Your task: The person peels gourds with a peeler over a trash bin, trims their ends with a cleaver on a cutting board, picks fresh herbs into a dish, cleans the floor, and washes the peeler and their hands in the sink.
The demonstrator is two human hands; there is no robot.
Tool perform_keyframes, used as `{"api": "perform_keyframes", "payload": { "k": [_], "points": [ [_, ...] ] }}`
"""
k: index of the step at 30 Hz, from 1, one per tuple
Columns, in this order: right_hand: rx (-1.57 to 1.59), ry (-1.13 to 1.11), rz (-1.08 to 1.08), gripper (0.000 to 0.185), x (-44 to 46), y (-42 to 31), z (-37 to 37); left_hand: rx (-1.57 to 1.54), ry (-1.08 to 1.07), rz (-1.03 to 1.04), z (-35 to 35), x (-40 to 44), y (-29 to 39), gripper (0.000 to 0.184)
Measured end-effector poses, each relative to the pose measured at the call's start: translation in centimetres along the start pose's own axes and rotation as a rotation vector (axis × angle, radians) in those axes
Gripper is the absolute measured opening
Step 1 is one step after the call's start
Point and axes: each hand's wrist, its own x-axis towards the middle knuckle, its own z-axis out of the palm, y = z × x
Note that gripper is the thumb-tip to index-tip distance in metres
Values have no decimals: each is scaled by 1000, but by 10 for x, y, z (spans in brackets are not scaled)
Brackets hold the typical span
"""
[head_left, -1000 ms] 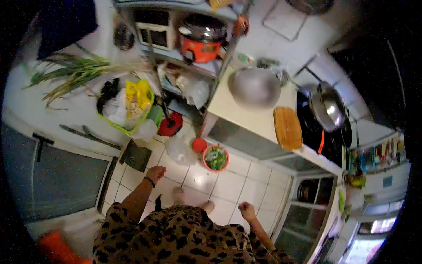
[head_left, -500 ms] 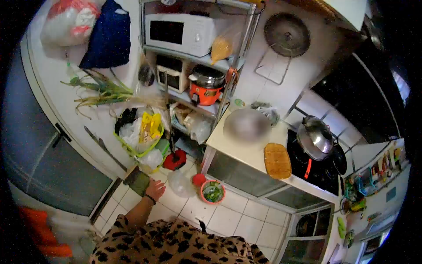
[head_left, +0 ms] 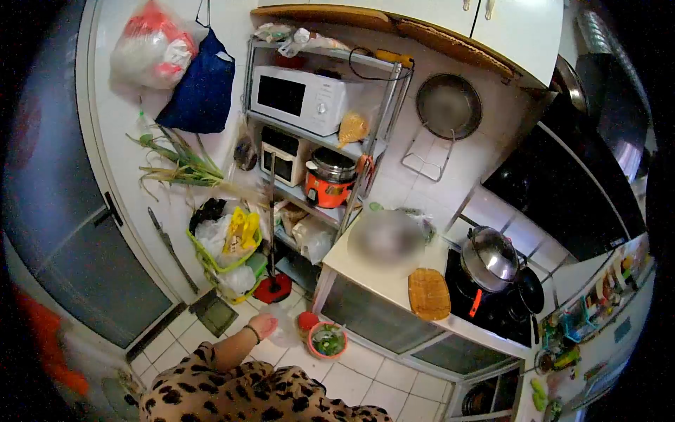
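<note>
My left hand (head_left: pixel 264 325) is low in the view, beside a clear plastic bag (head_left: pixel 283 332) on the tiled floor. Its fingers are small and partly blurred, so their state is unclear. Just right of the bag are a red round object (head_left: pixel 306 321) and a pink-rimmed bowl (head_left: pixel 328 340) holding green leaves. A dark bracelet circles my left wrist. My right hand is out of the frame.
Bags fill a green basket (head_left: pixel 228 264) at the left wall. A metal rack (head_left: pixel 302 133) holds a microwave (head_left: pixel 302 98) and an orange cooker (head_left: pixel 328 181). The counter (head_left: pixel 336 257) carries a wooden board (head_left: pixel 429 294); a lidded pan (head_left: pixel 490 259) sits on the stove.
The view has tilted up, showing more of the rack and cupboards. My left hand has come nearer the plastic bag. My right hand, visible a second ago, has left the view.
</note>
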Motion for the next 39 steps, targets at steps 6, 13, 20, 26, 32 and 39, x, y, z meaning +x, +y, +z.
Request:
{"api": "perform_keyframes", "payload": {
  "k": [6,13,20,26,32,39],
  "points": [
    [-137,25,-136,28,-37,9,-14,191,-273,-200,43,-5,-12,23],
    [-216,75,-275,27,-55,-115,3,6,-293,-231,143,-89,9,27],
    [-74,173,-294,25,-48,-121,41,190,-407,-280,120,10,-6,22],
    [151,212,-50,23,-43,-127,63,298,-383,-413,166,8,14,23],
    [185,291,-99,21,-25,-155,98,464,-851,-647,152,92,17,33],
    [317,469,72,25,-65,-181,103,540,-382,-775,184,125,14,56]
  ]
}}
